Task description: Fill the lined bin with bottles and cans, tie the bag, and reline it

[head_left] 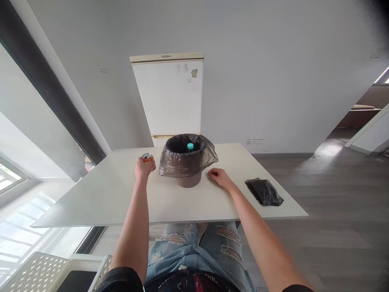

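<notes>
A small brown bin [190, 179] lined with a dark plastic bag [170, 162] stands in the middle of the white table [106, 194]. Inside it shows a bottle with a teal cap [190, 146]. My left hand [143, 169] is closed around an orange drink can [147, 158], held upright just left of the bin. My right hand [219, 177] rests on the table right of the bin, fingers loosely curled, holding nothing that I can see.
A folded pile of black bags [264, 192] lies near the table's right edge. A white fridge [168, 97] stands against the wall behind the table. A white perforated rack [36, 273] sits low at the left, by the window.
</notes>
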Action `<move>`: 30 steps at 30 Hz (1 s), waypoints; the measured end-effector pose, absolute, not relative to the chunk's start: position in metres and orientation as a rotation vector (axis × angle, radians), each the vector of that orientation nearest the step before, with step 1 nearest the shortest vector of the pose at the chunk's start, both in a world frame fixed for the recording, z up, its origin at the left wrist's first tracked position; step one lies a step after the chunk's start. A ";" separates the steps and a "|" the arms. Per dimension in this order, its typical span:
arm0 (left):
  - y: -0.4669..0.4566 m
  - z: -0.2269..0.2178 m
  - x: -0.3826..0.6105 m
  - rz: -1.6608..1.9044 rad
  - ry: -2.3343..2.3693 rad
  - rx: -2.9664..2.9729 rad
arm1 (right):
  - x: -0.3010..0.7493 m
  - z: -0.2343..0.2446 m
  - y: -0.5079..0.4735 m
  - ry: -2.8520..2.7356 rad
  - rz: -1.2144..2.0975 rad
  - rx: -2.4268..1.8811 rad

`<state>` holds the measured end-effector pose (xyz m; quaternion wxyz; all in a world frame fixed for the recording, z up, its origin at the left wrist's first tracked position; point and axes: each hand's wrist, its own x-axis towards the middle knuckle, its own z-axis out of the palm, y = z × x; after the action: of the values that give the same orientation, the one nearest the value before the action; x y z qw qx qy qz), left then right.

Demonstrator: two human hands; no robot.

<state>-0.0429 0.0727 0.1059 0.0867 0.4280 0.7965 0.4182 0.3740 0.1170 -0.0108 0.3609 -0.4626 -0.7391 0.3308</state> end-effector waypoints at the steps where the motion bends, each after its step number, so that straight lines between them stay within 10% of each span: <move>1: 0.072 0.114 -0.041 1.323 2.362 1.285 | 0.374 -0.011 0.117 -1.902 0.856 -1.194; 9: 0.045 0.202 0.018 2.084 1.602 1.530 | 0.376 -0.010 0.116 -1.911 0.848 -1.204; 30: 0.052 0.220 0.064 0.929 2.034 1.895 | 0.374 -0.006 0.113 -1.922 0.840 -1.200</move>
<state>0.0644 0.0520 0.2205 0.1050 0.6428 0.6902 0.3153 0.3736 0.1130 -0.0055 0.3545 -0.4644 -0.7436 0.3251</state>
